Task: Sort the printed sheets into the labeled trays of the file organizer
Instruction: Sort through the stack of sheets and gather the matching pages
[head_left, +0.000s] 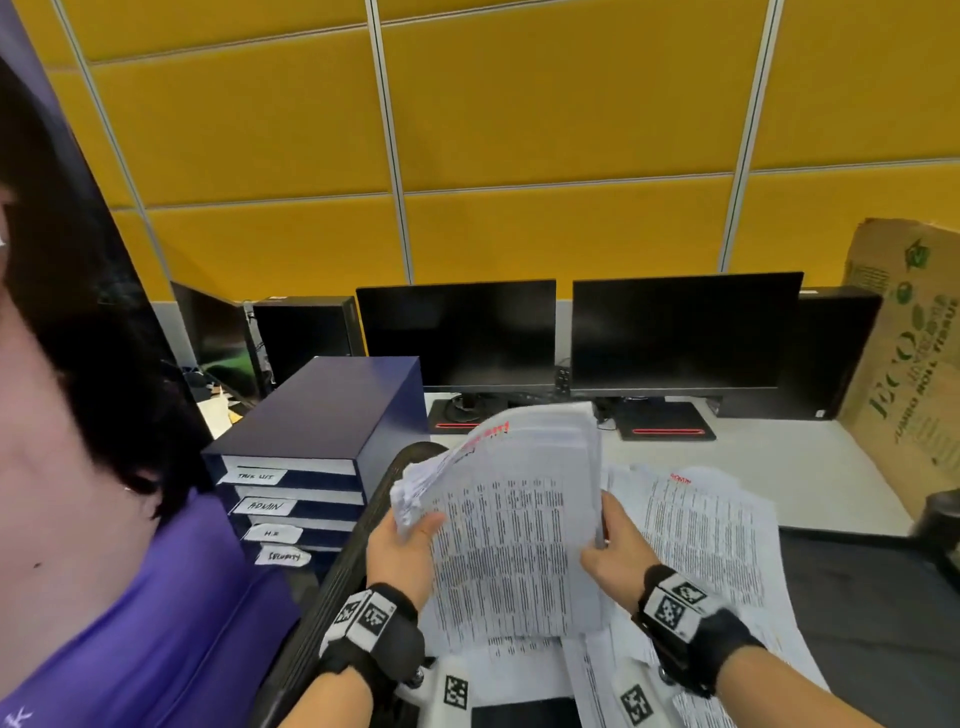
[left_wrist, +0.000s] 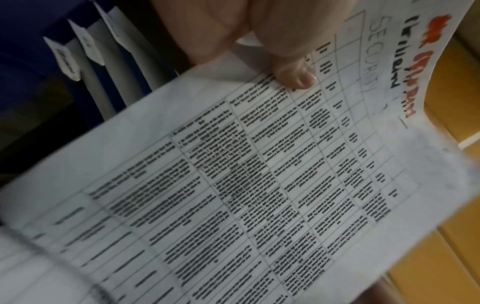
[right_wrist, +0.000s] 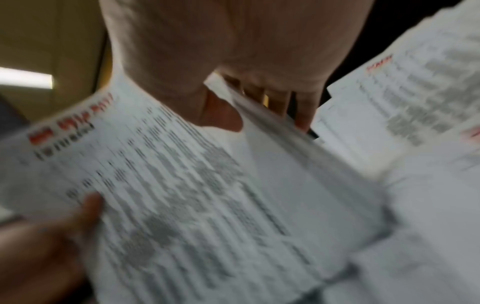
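Note:
A thick stack of printed sheets (head_left: 514, 519) is raised in front of me, held by both hands. My left hand (head_left: 415, 525) grips its left edge, thumb on top. In the left wrist view the thumb (left_wrist: 293, 70) presses the top sheet (left_wrist: 259, 185), a printed table with "SECURITY" handwritten by its red heading. My right hand (head_left: 602, 540) pinches the right edge, thumb (right_wrist: 215, 115) in front and fingers (right_wrist: 280, 102) behind the stack (right_wrist: 182, 195). The dark blue file organizer (head_left: 322, 415) stands to the left, its trays labeled TASK LIST, ADMIN, H.R and SECURITY (head_left: 283, 557).
More loose printed sheets (head_left: 701, 530) lie spread under and right of the hands. Two dark monitors (head_left: 685, 332) and computer towers stand at the desk's back. A cardboard box (head_left: 914, 364) leans at right. A person in a purple shirt (head_left: 156, 597) is close at left.

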